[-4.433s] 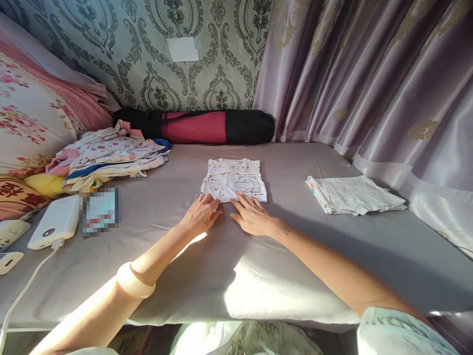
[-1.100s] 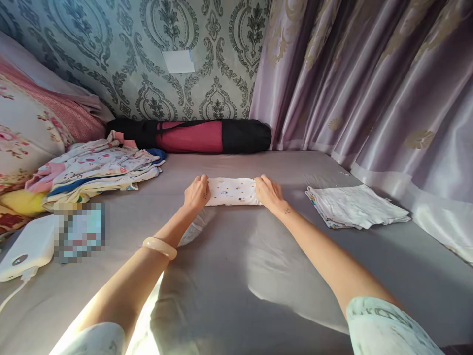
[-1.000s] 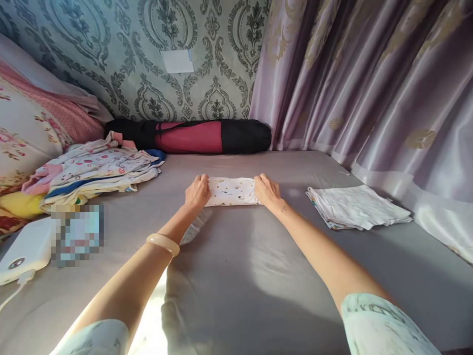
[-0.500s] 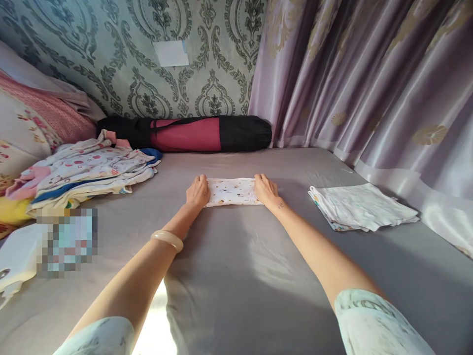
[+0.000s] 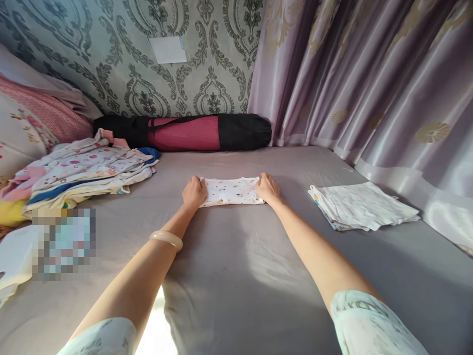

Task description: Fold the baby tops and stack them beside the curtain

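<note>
A white cloth garment (image 5: pixel 232 191) with small brown and dark prints is folded into a flat rectangle on the grey bed sheet (image 5: pixel 236 276). My left hand (image 5: pixel 194 191), below a pale bangle, has its fingers closed on the left end of the cloth. At the opposite end my right hand (image 5: pixel 268 187) grips the edge with curled fingers. Between the two hands the fabric lies fairly flat. What exact garment it is, I cannot tell.
Folded white clothes (image 5: pixel 364 206) lie in a stack at right. At left are a heap of printed clothes (image 5: pixel 88 162), a white object (image 5: pixel 18 256) and a blurred patch. A red and black rolled bag (image 5: pixel 185 133) lies along the wall, beside purple curtains (image 5: pixel 332 74).
My hands have moved slightly apart, the left one a little leftward, with more of the cloth showing between them. The view has shifted slightly.
</note>
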Demonstrator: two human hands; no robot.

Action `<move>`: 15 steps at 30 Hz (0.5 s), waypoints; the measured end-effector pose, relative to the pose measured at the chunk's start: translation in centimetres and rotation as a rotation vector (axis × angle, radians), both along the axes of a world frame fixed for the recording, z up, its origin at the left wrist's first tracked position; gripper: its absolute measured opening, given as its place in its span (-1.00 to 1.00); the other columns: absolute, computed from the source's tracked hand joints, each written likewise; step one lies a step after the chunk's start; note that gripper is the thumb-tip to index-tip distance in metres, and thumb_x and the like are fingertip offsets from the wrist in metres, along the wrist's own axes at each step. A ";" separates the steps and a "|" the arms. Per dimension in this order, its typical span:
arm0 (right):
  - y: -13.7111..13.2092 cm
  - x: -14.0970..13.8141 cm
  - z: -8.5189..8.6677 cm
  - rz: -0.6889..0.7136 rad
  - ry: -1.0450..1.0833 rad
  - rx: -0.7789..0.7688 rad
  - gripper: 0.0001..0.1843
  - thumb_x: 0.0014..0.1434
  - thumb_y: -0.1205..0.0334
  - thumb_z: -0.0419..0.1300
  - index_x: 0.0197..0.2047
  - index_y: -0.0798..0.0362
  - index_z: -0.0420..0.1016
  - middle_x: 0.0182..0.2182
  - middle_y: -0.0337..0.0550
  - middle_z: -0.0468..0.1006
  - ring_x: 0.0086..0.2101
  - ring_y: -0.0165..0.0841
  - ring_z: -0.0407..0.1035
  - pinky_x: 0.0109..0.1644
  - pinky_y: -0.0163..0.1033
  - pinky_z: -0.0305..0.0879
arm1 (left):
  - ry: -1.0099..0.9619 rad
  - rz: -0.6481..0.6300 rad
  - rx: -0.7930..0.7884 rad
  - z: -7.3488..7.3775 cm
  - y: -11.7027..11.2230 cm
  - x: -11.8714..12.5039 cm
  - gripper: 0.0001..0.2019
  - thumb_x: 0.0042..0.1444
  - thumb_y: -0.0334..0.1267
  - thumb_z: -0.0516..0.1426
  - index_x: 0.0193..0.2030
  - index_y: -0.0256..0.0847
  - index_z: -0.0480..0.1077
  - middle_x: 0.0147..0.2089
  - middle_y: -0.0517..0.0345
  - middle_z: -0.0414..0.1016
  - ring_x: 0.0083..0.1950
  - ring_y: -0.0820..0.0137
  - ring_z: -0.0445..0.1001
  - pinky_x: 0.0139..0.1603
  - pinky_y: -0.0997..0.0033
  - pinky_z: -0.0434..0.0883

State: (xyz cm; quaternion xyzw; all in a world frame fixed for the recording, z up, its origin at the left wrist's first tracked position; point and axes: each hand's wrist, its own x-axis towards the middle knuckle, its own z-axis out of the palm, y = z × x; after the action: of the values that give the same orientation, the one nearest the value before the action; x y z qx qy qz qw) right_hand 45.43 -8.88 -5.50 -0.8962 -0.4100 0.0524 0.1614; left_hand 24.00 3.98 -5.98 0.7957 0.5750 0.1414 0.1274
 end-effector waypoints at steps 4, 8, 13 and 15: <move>0.2 0.1 -0.5 -0.020 -0.031 -0.001 -0.61 0.35 0.30 -0.10 0.17 0.16 0.33 0.10 0.15 0.42 -0.01 -0.14 0.44 0.00 -0.13 0.33 | 0.000 0.020 -0.004 -0.1 0.1 0.1 -0.66 0.36 -0.15 -0.17 0.04 -0.24 0.31 0.09 -0.23 0.47 0.11 0.08 0.48 0.01 0.15 0.40; 0.2 0.3 -0.9 -0.008 -0.060 -0.025 -0.61 0.37 0.29 -0.13 0.10 0.11 0.42 0.09 0.12 0.41 -0.05 -0.19 0.46 -0.02 -0.17 0.32 | -0.013 0.019 -0.014 -0.5 0.6 0.2 -0.68 0.36 -0.17 -0.14 0.03 -0.24 0.33 0.09 -0.23 0.47 0.11 0.10 0.47 0.02 0.15 0.40; -0.1 1.1 0.5 0.028 0.022 -0.070 -0.60 0.39 0.25 -0.14 0.11 0.08 0.43 0.09 0.12 0.44 0.02 -0.16 0.42 0.00 -0.16 0.31 | -0.083 0.019 -0.063 0.2 1.2 -0.4 -0.67 0.34 -0.14 -0.07 0.07 -0.29 0.32 0.09 -0.23 0.46 0.15 0.14 0.43 0.08 0.22 0.37; -0.4 0.7 1.5 0.025 0.006 -0.054 -0.60 0.38 0.28 -0.14 0.13 0.12 0.41 0.07 0.15 0.46 0.04 -0.14 0.40 0.03 -0.14 0.29 | -0.092 0.029 0.008 0.7 0.7 -0.8 -0.65 0.32 -0.15 -0.03 0.10 -0.32 0.30 0.12 -0.25 0.42 0.17 0.13 0.41 0.11 0.21 0.36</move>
State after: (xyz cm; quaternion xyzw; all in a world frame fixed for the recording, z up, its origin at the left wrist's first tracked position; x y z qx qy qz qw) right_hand 46.13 -9.25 -4.05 -0.8949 -0.4189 0.0681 0.1379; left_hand 23.20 4.66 -5.29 0.7805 0.5793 0.1820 0.1485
